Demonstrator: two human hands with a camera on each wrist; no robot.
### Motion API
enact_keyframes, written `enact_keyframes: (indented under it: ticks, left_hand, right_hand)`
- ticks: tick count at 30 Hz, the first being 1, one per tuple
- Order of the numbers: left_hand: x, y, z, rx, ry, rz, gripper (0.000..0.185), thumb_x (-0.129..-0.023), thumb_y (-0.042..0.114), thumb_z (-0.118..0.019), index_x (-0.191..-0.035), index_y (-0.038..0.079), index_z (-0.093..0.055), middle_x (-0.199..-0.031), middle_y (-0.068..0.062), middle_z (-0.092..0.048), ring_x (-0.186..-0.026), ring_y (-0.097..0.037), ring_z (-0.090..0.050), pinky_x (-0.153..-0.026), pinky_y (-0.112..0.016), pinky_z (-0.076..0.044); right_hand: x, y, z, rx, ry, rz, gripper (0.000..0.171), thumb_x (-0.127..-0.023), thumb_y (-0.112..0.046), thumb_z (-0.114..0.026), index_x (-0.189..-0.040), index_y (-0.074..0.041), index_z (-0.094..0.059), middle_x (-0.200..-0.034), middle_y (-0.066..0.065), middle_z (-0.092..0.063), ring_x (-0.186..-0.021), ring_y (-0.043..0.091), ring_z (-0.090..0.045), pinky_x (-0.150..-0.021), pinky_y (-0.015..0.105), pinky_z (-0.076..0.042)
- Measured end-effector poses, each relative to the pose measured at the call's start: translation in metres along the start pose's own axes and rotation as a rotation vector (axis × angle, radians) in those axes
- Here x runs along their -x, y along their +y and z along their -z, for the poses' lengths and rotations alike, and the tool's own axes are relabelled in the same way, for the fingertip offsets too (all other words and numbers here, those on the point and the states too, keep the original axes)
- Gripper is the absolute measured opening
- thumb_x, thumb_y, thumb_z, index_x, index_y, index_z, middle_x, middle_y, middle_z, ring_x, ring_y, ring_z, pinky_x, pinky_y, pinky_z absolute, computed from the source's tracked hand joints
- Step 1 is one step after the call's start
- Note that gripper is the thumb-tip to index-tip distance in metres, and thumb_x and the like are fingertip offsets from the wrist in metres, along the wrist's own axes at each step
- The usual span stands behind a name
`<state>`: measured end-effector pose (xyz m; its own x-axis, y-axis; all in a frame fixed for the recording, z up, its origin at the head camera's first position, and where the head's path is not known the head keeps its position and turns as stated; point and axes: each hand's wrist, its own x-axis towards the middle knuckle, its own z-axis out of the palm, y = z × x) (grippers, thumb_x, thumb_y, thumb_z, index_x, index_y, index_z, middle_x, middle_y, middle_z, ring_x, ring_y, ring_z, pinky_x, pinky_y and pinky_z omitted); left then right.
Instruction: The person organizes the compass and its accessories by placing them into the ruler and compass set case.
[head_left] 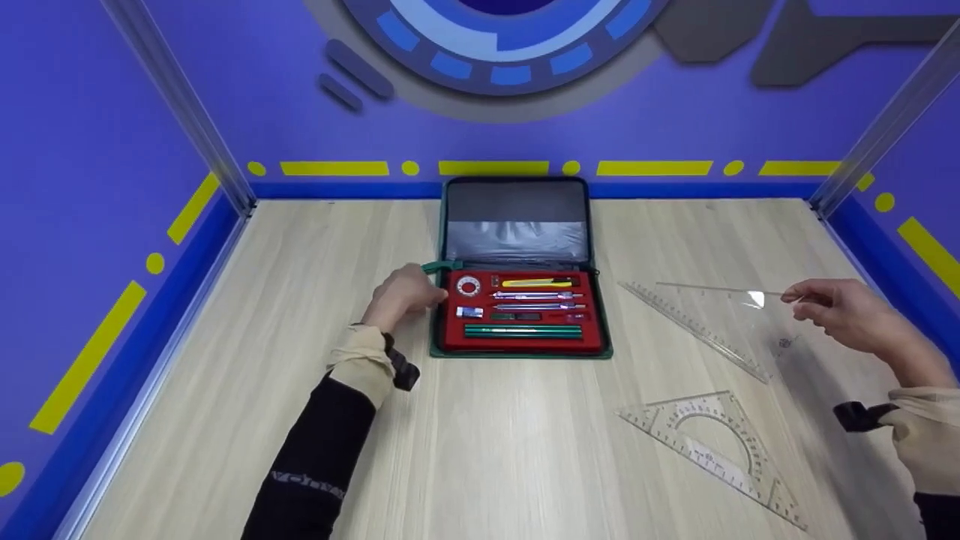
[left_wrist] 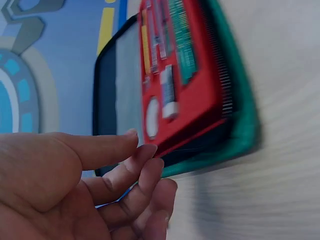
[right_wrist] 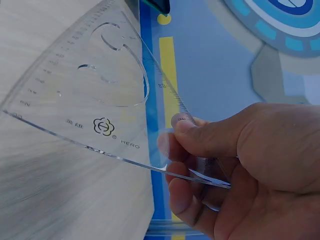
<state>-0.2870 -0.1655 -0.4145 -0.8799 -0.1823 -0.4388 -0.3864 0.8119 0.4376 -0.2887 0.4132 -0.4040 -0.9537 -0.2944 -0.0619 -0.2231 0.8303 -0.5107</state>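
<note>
A green zip case (head_left: 435, 352) lies open with its dark lid (head_left: 517, 202) raised at the back. Inside is a red tray (head_left: 454, 341) with drawing tools. My left hand (head_left: 405, 296) is at the tray's left side, thumb and index fingertips at its corner in the left wrist view, where they seem to pinch the edge; the exact contact is partly hidden. With thumb and fingers my right hand (head_left: 855, 315) pinches one corner of a clear set square (right_wrist: 65, 105) marked HERO, held tilted. A second clear set square (head_left: 709, 457), with a half-round protractor cutout, lies flat nearby.
The tray holds a yellow cutter (head_left: 536, 283), two metallic drawing tools, green pencils (head_left: 523, 331), an eraser (head_left: 469, 312) and a white ring-shaped piece (head_left: 469, 286). A green strap (head_left: 442, 265) juts out at the case's left. Blue walls border the wood-grain table (head_left: 495, 450).
</note>
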Motion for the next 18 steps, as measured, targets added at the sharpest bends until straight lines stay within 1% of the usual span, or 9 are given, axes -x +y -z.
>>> enact_keyframes:
  ticks: [3, 6, 8, 9, 10, 12, 14, 16, 18]
  left_hand:
    - [-0.012, 0.006, 0.007, 0.027, 0.048, -0.017, 0.030, -0.099, 0.031, -0.065, -0.080, 0.009, -0.065, -0.068, 0.000, -0.057, -0.067, -0.018, -0.055, -0.060, -0.032, -0.039]
    - [-0.028, 0.008, 0.006, 0.057, 0.117, -0.052, 0.038, -0.100, 0.027, -0.064, -0.066, 0.012, -0.055, -0.060, 0.002, -0.049, -0.060, -0.017, -0.049, -0.056, -0.032, -0.035]
    - [-0.039, 0.007, 0.003, 0.105, 0.151, -0.089, 0.040, -0.101, 0.023, -0.061, -0.064, 0.012, -0.049, -0.058, 0.002, -0.041, -0.057, -0.017, -0.042, -0.056, -0.032, -0.032]
    - [-0.044, 0.007, 0.001, 0.140, 0.161, -0.106, 0.038, -0.101, 0.022, -0.060, -0.066, 0.010, -0.053, -0.060, 0.002, -0.041, -0.058, -0.018, -0.041, -0.057, -0.032, -0.032]
    - [-0.049, 0.006, -0.001, 0.176, 0.170, -0.126, 0.034, -0.102, 0.020, -0.058, -0.071, 0.007, -0.058, -0.063, 0.000, -0.043, -0.061, -0.018, -0.042, -0.059, -0.033, -0.034]
    - [-0.058, 0.005, -0.003, 0.246, 0.178, -0.161, 0.025, -0.104, 0.018, -0.055, -0.094, 0.001, -0.070, -0.080, -0.007, -0.060, -0.076, -0.021, -0.055, -0.069, -0.033, -0.044]
    - [-0.066, 0.005, -0.004, 0.304, 0.166, -0.180, 0.032, -0.106, 0.017, -0.053, -0.127, -0.003, -0.065, -0.113, -0.016, -0.067, -0.103, -0.027, -0.062, -0.088, -0.038, -0.049]
    - [-0.074, 0.006, -0.005, 0.335, 0.148, -0.189, 0.048, -0.106, 0.015, -0.048, -0.150, -0.005, -0.046, -0.144, -0.022, -0.055, -0.131, -0.032, -0.053, -0.107, -0.043, -0.044]
    - [-0.081, 0.008, -0.005, 0.362, 0.111, -0.182, 0.057, -0.106, 0.013, -0.043, -0.159, -0.004, -0.030, -0.158, -0.024, -0.040, -0.145, -0.036, -0.039, -0.115, -0.046, -0.036]
  right_hand:
    - [0.002, -0.005, 0.003, 0.025, 0.038, 0.021, 0.020, -0.104, 0.001, -0.056, -0.118, 0.011, -0.064, -0.097, 0.018, -0.070, -0.073, 0.005, -0.052, -0.057, 0.025, -0.047]
    - [0.003, -0.011, 0.003, 0.046, 0.076, 0.037, 0.020, -0.104, 0.000, -0.055, -0.119, 0.010, -0.065, -0.101, 0.022, -0.070, -0.075, -0.004, -0.052, -0.060, 0.023, -0.047]
    - [0.004, -0.015, 0.003, 0.052, 0.097, 0.046, 0.020, -0.105, 0.000, -0.055, -0.119, 0.009, -0.066, -0.102, 0.023, -0.070, -0.076, -0.008, -0.051, -0.060, 0.022, -0.048]
    - [0.003, -0.017, 0.003, 0.055, 0.106, 0.050, 0.020, -0.105, -0.001, -0.055, -0.119, 0.008, -0.066, -0.102, 0.023, -0.070, -0.077, -0.009, -0.051, -0.061, 0.021, -0.048]
    - [0.003, -0.019, 0.004, 0.055, 0.115, 0.055, 0.020, -0.104, -0.001, -0.056, -0.119, 0.007, -0.067, -0.101, 0.022, -0.071, -0.077, -0.011, -0.051, -0.061, 0.020, -0.048]
    - [0.002, -0.022, 0.006, 0.049, 0.127, 0.064, 0.019, -0.104, -0.002, -0.057, -0.119, 0.006, -0.067, -0.100, 0.021, -0.071, -0.078, -0.012, -0.051, -0.063, 0.016, -0.047]
    - [0.001, -0.025, 0.008, 0.045, 0.139, 0.081, 0.019, -0.104, -0.002, -0.058, -0.118, 0.005, -0.068, -0.098, 0.019, -0.072, -0.078, -0.013, -0.052, -0.064, 0.014, -0.046]
    - [0.000, -0.027, 0.010, 0.038, 0.155, 0.099, 0.018, -0.103, -0.001, -0.059, -0.117, 0.004, -0.069, -0.096, 0.017, -0.072, -0.077, -0.011, -0.053, -0.064, 0.013, -0.046]
    - [-0.001, -0.029, 0.012, 0.038, 0.165, 0.116, 0.017, -0.102, 0.000, -0.060, -0.116, 0.004, -0.070, -0.094, 0.015, -0.072, -0.076, -0.009, -0.055, -0.064, 0.013, -0.046]
